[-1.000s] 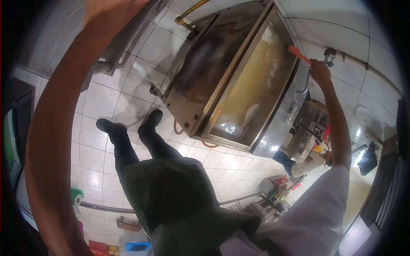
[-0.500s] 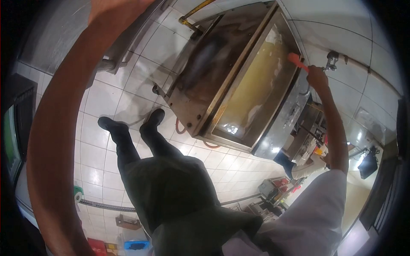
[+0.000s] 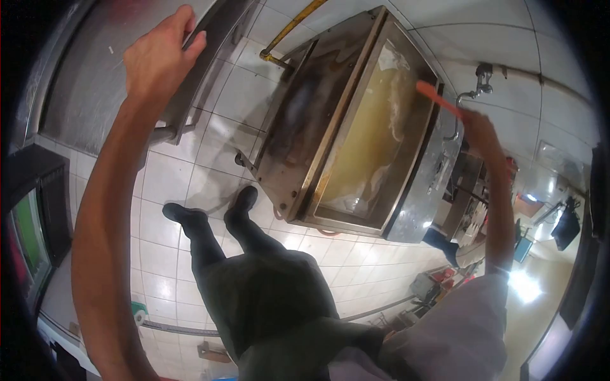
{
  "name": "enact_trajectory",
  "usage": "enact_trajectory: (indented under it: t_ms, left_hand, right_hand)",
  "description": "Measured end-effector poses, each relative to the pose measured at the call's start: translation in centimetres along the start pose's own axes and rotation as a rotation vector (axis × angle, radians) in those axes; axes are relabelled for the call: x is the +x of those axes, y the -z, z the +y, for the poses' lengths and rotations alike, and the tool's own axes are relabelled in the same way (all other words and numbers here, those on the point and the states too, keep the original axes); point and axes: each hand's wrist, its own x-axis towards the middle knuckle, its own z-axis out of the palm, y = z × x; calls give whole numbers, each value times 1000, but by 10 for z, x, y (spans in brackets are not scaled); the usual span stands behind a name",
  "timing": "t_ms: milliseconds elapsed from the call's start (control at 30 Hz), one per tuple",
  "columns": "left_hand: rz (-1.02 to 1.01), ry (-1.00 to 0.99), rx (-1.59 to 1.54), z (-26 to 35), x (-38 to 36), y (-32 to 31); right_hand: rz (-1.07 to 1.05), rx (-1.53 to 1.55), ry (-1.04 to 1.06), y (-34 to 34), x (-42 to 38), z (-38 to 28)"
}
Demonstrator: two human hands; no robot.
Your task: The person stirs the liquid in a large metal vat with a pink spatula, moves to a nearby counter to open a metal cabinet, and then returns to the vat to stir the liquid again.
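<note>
A red-orange spatula (image 3: 437, 98) is in my right hand (image 3: 481, 133), its flat end over the far right rim of a metal vat (image 3: 330, 130). Cloudy yellow liquid (image 3: 365, 136) with whitish patches lies in the vat. At the upper left my left hand (image 3: 162, 54) rests at the edge of a steel counter (image 3: 82, 82); its thumb and fingertips are apart, and no object shows between them.
A metal tap (image 3: 484, 79) and pipe are on the tiled wall beyond the vat. A yellow pipe (image 3: 292, 28) stands behind it. Another person's dark boot (image 3: 441, 246) shows at the right. A glass-fronted unit (image 3: 28, 235) is at the far left.
My left hand has come into full view as the camera view shifted. The spatula in my right hand has moved slightly left in the view and looks more blurred.
</note>
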Motion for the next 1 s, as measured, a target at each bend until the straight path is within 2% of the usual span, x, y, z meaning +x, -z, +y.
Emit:
enact_trajectory:
  t_ms: [100, 167, 267, 367, 467, 567, 767, 867, 1000]
  left_hand:
    - [-27, 19, 41, 3, 0, 2]
    - [-32, 23, 78, 4, 1, 2]
    - [-10, 1, 106, 2, -1, -3]
    - [2, -11, 103, 0, -1, -2]
    - [-16, -2, 85, 2, -2, -1]
    - [-6, 1, 91, 3, 0, -1]
    - [-12, 1, 96, 2, 0, -2]
    - [-3, 8, 109, 3, -1, -2]
    - [-33, 25, 95, 3, 0, 1]
  right_hand:
    - [175, -28, 136, 8, 38, -5]
    - [201, -119, 265, 2, 79, 5]
    - [255, -307, 310, -4, 117, 0]
    - [343, -464, 374, -34, 128, 26]
    - [169, -430, 274, -36, 115, 58]
    - [94, -495, 206, -33, 98, 70]
    - [304, -398, 300, -21, 108, 46]
    - [313, -355, 266, -18, 116, 33]
    - [286, -342, 247, -45, 111, 65]
